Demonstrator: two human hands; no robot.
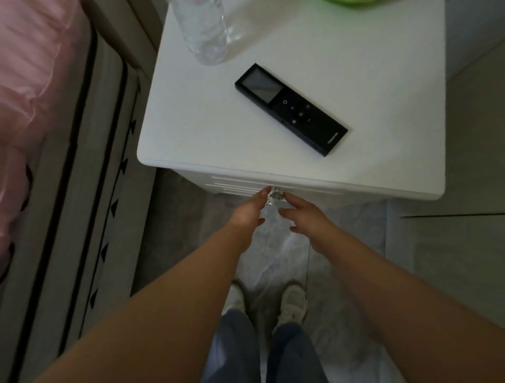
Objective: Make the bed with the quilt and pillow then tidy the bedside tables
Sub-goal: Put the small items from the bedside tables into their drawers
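A white bedside table (pixel 273 49) stands in front of me with a black remote control (pixel 291 109) lying flat on its top and a clear plastic bottle (pixel 203 30) upright at the back left. Below the front edge a small clear drawer knob (pixel 273 197) sticks out. My left hand (pixel 250 212) and my right hand (pixel 304 216) reach side by side toward the knob. Fingertips of both hands are at the knob, fingers apart. The drawer front looks shut. Pink quilt (pixel 24 95) lies on the bed at the left.
A green object (pixel 352 2) shows at the table's back edge. The bed frame side (pixel 90 177) with dark stripes runs along the left, close to the table. My feet in pale shoes (pixel 292 303) stand on a grey tiled floor.
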